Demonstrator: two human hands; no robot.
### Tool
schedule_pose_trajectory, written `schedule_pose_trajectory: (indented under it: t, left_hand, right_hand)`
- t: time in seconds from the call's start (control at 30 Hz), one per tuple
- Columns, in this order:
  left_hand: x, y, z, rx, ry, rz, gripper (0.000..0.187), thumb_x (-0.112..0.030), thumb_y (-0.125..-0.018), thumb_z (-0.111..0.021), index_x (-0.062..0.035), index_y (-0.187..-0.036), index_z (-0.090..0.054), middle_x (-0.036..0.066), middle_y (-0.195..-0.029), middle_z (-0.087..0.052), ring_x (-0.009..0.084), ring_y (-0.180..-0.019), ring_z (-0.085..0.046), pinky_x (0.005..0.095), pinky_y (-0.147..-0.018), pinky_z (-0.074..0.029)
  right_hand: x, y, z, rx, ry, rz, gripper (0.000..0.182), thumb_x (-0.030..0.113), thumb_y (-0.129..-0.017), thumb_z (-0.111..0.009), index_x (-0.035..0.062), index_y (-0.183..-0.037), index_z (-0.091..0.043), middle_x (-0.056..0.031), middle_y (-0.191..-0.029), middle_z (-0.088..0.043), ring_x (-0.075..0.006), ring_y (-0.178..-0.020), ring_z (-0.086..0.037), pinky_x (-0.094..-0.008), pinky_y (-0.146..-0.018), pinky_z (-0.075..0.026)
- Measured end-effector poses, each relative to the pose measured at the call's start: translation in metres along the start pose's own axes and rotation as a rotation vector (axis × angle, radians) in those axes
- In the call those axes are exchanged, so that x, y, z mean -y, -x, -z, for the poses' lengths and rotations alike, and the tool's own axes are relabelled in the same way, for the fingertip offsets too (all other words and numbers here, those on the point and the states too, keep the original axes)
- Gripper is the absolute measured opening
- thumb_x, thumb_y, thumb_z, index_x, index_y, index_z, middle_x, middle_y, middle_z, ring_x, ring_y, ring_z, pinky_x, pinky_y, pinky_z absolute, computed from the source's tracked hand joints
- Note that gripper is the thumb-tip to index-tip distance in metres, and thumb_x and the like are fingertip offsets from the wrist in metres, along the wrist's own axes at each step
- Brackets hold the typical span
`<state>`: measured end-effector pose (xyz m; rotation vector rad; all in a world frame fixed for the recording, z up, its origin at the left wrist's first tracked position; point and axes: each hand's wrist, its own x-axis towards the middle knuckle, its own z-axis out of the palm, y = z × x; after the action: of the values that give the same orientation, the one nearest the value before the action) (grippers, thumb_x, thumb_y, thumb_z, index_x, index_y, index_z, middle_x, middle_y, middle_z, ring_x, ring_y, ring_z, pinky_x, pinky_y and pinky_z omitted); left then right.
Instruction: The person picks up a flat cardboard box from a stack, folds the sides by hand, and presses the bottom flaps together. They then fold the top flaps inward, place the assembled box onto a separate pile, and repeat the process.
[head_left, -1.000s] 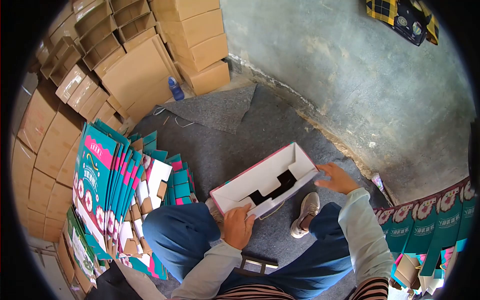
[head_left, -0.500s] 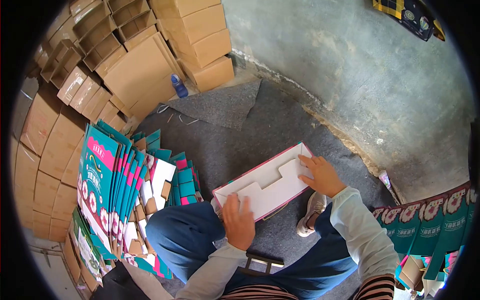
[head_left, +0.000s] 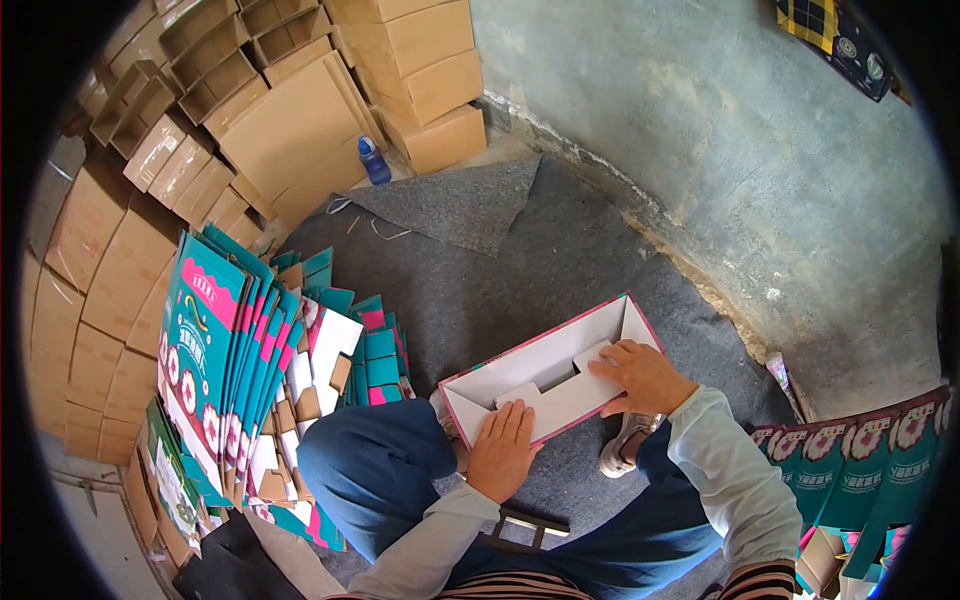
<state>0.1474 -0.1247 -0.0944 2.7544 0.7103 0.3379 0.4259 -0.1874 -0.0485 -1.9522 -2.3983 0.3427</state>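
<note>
Your left hand (head_left: 503, 450) lies flat and spread on the box (head_left: 545, 372) flap's near end; your right hand (head_left: 640, 375), fingers loosely curled, presses the far end.

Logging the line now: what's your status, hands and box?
Left hand flat on the carton's near flap. Right hand pressing the notched flap down. Nothing blocking; flat cartons stacked left.

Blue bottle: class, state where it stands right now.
In the head view, the blue bottle stands on the floor at upper left, between the leaning brown cardboard sheets and the stacked cardboard boxes.
</note>
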Motion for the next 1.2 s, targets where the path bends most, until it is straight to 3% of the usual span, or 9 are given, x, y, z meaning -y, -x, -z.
schedule_pose_trajectory:
  t: [0.47,0.57,0.7,0.8,0.9,0.93,1.03,1.13,1.2]
  left_hand:
    - [-0.007,0.004,0.003,-0.035,0.022,0.001,0.054,-0.028,-0.081,-0.066,0.0003,-0.124,-0.050,0.019,-0.129,-0.049,0.0339,-0.119,-0.047,0.0432,-0.102,-0.034]
    - [0.001,0.015,0.010,-0.289,0.243,-0.114,0.055,-0.027,-0.080,-0.068,-0.0008,-0.125,-0.050,0.020,-0.129,-0.048,0.0362,-0.121,-0.044,0.0432,-0.103,-0.034]
    - [0.031,0.025,0.016,-0.653,0.391,0.382,0.047,-0.026,-0.083,-0.064,0.0003,-0.121,-0.052,0.021,-0.130,-0.048,0.0384,-0.118,-0.047,0.0448,-0.099,-0.035]
    - [0.090,0.023,-0.009,-0.464,1.325,1.018,0.081,-0.064,-0.084,-0.050,-0.0019,-0.135,-0.041,0.020,-0.138,-0.040,0.0344,-0.129,-0.036,0.0485,-0.104,-0.028]
    - [0.111,0.011,-0.005,0.059,1.654,1.344,0.094,-0.077,-0.083,-0.033,-0.0021,-0.140,-0.035,0.019,-0.143,-0.036,0.0334,-0.131,-0.034,0.0492,-0.105,-0.027]
    - [0.108,0.004,-0.002,0.132,1.703,1.453,0.085,-0.072,-0.086,-0.036,-0.0056,-0.139,-0.038,0.015,-0.142,-0.040,0.0317,-0.130,-0.038,0.0500,-0.105,-0.031]
    - [0.130,0.016,-0.066,0.099,2.009,1.104,0.087,-0.077,-0.081,-0.035,-0.0072,-0.132,-0.046,0.011,-0.136,-0.047,0.0334,-0.122,-0.045,0.0571,-0.100,-0.033]
    - [0.125,0.009,-0.064,0.146,2.002,0.875,0.077,-0.071,-0.083,-0.042,-0.0112,-0.130,-0.049,0.009,-0.132,-0.052,0.0300,-0.121,-0.048,0.0502,-0.102,-0.036]
    - [0.116,0.012,-0.057,0.187,2.043,0.975,0.068,-0.063,-0.085,-0.045,-0.0103,-0.129,-0.050,0.009,-0.129,-0.055,0.0283,-0.120,-0.049,0.0460,-0.102,-0.038]
  right_hand:
    - [0.003,0.006,0.001,-0.015,-0.049,0.008,0.066,0.046,-0.069,-0.074,0.0075,-0.121,-0.057,-0.0138,-0.122,-0.054,-0.0307,-0.114,-0.049,-0.0394,-0.092,-0.044]
    - [0.011,0.016,0.018,-0.058,-0.314,-0.159,0.062,0.043,-0.074,-0.072,0.0043,-0.120,-0.057,-0.0165,-0.123,-0.053,-0.0339,-0.116,-0.049,-0.0408,-0.094,-0.042]
    - [-0.018,0.023,0.017,-0.381,-0.467,-0.469,0.058,0.046,-0.083,-0.062,0.0016,-0.120,-0.057,-0.0191,-0.120,-0.055,-0.0366,-0.113,-0.051,-0.0394,-0.096,-0.041]
    - [-0.064,0.019,-0.025,-0.463,-0.756,-0.714,0.061,0.054,-0.089,-0.049,0.0004,-0.117,-0.060,-0.0188,-0.115,-0.060,-0.0326,-0.109,-0.054,-0.0370,-0.095,-0.041]
    - [-0.081,0.011,-0.041,-0.345,-1.091,-0.855,0.071,0.062,-0.092,-0.036,0.0004,-0.113,-0.063,-0.0151,-0.109,-0.063,-0.0263,-0.103,-0.057,-0.0348,-0.092,-0.042]
    - [-0.077,0.007,-0.042,-0.329,-1.140,-0.899,0.073,0.064,-0.092,-0.034,0.0006,-0.112,-0.062,-0.0126,-0.105,-0.064,-0.0240,-0.101,-0.057,-0.0338,-0.090,-0.042]
    - [-0.081,0.005,-0.049,-0.233,-1.337,-0.966,0.073,0.064,-0.092,-0.033,0.0007,-0.113,-0.061,-0.0111,-0.105,-0.064,-0.0226,-0.101,-0.057,-0.0328,-0.090,-0.042]
    - [-0.051,0.005,-0.014,-0.136,-1.241,-0.970,0.068,0.061,-0.093,-0.035,0.0023,-0.117,-0.059,-0.0105,-0.112,-0.063,-0.0218,-0.105,-0.057,-0.0326,-0.092,-0.042]
    - [-0.078,0.012,-0.054,-0.062,-1.463,-0.851,0.058,0.054,-0.095,-0.039,0.0074,-0.124,-0.056,-0.0085,-0.121,-0.060,-0.0198,-0.109,-0.057,-0.0333,-0.094,-0.042]
